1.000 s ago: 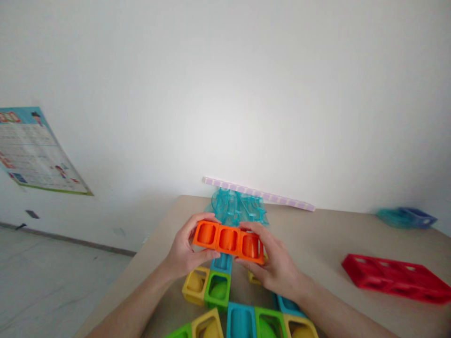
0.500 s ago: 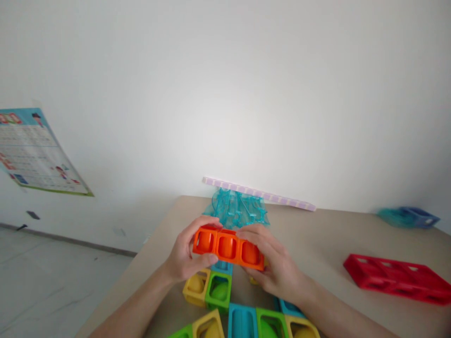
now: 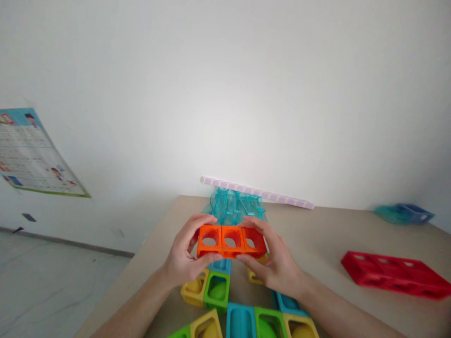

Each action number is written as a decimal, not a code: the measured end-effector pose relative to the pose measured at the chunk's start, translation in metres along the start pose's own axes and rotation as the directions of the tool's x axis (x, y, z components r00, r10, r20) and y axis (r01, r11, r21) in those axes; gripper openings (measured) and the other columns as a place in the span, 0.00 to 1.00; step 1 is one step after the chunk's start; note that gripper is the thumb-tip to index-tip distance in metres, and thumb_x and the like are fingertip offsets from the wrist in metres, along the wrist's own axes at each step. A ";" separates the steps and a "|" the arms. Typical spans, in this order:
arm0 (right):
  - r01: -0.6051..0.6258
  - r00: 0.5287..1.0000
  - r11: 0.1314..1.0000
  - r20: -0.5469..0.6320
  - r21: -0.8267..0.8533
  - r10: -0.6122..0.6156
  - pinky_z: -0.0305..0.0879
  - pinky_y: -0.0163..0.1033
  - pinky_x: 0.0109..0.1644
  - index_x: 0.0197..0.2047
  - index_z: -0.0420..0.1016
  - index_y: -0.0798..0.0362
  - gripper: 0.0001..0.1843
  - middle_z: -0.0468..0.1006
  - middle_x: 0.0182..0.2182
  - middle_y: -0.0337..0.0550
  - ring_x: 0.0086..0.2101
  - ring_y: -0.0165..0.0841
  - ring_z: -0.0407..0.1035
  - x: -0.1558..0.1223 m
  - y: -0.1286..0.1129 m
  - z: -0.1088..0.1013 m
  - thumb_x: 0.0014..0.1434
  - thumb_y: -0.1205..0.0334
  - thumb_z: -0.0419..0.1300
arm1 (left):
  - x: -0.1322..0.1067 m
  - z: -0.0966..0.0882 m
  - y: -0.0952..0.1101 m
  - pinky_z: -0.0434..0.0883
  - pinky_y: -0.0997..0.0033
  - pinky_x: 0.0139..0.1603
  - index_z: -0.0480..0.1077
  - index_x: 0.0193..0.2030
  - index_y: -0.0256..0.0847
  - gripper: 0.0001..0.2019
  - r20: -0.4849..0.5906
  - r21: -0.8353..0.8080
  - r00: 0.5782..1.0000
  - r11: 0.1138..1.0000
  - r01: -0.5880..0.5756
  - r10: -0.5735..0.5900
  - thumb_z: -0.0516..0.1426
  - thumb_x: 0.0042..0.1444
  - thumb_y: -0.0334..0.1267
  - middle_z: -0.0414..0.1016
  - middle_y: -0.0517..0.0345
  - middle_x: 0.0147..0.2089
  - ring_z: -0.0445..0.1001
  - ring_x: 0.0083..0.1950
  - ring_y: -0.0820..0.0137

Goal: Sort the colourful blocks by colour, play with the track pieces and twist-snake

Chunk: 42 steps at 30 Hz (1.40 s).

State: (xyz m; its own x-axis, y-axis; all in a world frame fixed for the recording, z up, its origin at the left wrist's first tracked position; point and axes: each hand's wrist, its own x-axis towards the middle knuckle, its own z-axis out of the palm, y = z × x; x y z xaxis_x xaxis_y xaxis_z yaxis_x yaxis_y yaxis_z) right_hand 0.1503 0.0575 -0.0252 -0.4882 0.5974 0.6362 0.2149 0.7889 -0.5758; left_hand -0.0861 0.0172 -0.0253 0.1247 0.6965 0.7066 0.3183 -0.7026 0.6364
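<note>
An orange three-cell block (image 3: 232, 253) is held up above the table between both my hands. My left hand (image 3: 186, 251) grips its left end, thumb below and fingers on top. On the right end, my right hand (image 3: 273, 258) has the same pinch. Three round holes face me, and light shows through them. Beneath it on the table sit a green block (image 3: 217, 291), a yellow block (image 3: 195, 287) and a blue block (image 3: 220, 265). Behind the block lie clear teal plastic pieces (image 3: 236, 206), partly hidden by my hands.
At the right lies a red three-cell block (image 3: 394, 274). A dark blue block (image 3: 416, 213) is farther back beside a blurred teal piece (image 3: 391, 213). A lilac strip (image 3: 257, 192) leans along the wall. More blue, green and yellow blocks (image 3: 241, 324) stand at the front of the table (image 3: 310, 244).
The orange block has been turned, so its through-holes face me in place of the hollowed side. My right hand's grip has shifted, its thumb now under the near edge.
</note>
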 end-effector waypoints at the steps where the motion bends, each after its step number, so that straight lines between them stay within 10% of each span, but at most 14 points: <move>1: 0.029 1.000 1.000 -0.007 -0.008 -0.029 0.67 0.47 0.55 0.63 0.54 0.45 0.35 0.71 0.52 0.48 0.50 0.41 0.69 0.000 -0.001 0.000 0.56 0.63 0.65 | 0.000 0.001 -0.001 0.72 0.62 0.53 0.61 0.63 0.47 0.36 0.010 -0.035 0.998 0.998 0.057 -0.056 0.68 0.47 0.34 0.70 0.48 0.56 0.73 0.54 0.59; 11: 0.221 0.975 0.975 0.000 0.004 -0.221 0.67 0.47 0.53 0.55 0.62 0.49 0.24 0.72 0.49 0.49 0.49 0.40 0.67 0.004 -0.009 -0.002 0.58 0.71 0.62 | 0.010 0.000 0.004 0.71 0.62 0.52 0.69 0.54 0.42 0.25 0.165 0.068 0.985 0.996 -0.057 0.045 0.67 0.48 0.32 0.73 0.49 0.51 0.73 0.51 0.61; 35: 0.152 0.988 0.987 -0.031 -0.057 -0.153 0.68 0.47 0.52 0.60 0.57 0.49 0.30 0.69 0.50 0.51 0.49 0.42 0.68 0.003 -0.007 -0.003 0.57 0.64 0.63 | 0.007 0.000 0.006 0.72 0.59 0.50 0.70 0.53 0.42 0.27 0.065 0.044 0.988 0.988 -0.146 0.143 0.69 0.45 0.39 0.74 0.48 0.48 0.74 0.49 0.58; 42: 0.159 0.987 0.986 -0.011 -0.043 -0.160 0.69 0.47 0.51 0.54 0.59 0.47 0.24 0.71 0.48 0.49 0.50 0.42 0.68 0.006 -0.008 -0.002 0.56 0.69 0.60 | 0.001 0.001 -0.003 0.73 0.57 0.52 0.61 0.59 0.44 0.38 0.128 -0.165 0.985 0.977 0.134 -0.114 0.71 0.42 0.45 0.72 0.45 0.54 0.74 0.53 0.55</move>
State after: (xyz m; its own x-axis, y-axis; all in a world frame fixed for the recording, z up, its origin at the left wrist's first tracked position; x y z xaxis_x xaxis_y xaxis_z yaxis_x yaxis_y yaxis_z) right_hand 0.1477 0.0550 -0.0160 -0.5068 0.4651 0.7258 0.1704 0.8794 -0.4446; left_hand -0.0857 0.0202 -0.0270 0.2068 0.7848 0.5843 0.1729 -0.6171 0.7677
